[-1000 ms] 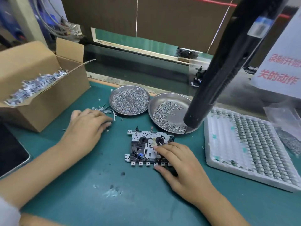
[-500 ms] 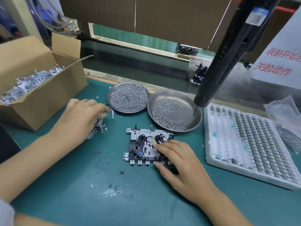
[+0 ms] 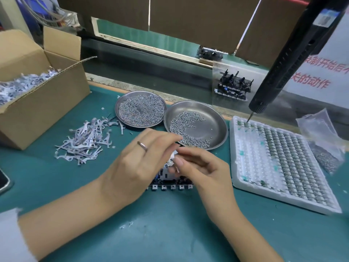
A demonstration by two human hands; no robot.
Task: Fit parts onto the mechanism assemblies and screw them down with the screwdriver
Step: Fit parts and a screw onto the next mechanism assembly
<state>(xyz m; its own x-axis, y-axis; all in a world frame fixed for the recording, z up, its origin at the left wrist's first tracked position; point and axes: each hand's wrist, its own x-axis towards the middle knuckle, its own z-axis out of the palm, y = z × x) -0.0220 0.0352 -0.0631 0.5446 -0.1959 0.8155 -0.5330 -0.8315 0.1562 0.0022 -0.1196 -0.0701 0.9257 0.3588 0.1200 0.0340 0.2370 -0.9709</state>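
Observation:
A mechanism assembly (image 3: pixel 171 183) lies on the green mat, mostly hidden under my hands; only its front row of tabs and a bit of its board show. My left hand (image 3: pixel 140 163) and my right hand (image 3: pixel 203 168) meet just above it, and their fingertips pinch a small white metal part (image 3: pixel 173 157) between them. A heap of the same flat metal parts (image 3: pixel 86 141) lies on the mat to the left. The black electric screwdriver (image 3: pixel 294 59) hangs free at the upper right, its bit over the white tray.
Two steel dishes hold screws: a full one (image 3: pixel 140 110) and a half-filled one (image 3: pixel 196 124). A white tray (image 3: pixel 283 165) of small parts lies on the right, next to a plastic bag (image 3: pixel 323 144). A cardboard box (image 3: pixel 37 87) of metal parts stands left. Another assembly (image 3: pixel 234 86) sits behind.
My left hand has left the heap of metal parts and come over the assembly with a part. My right hand has lifted off the assembly to meet it. The screwdriver swung right.

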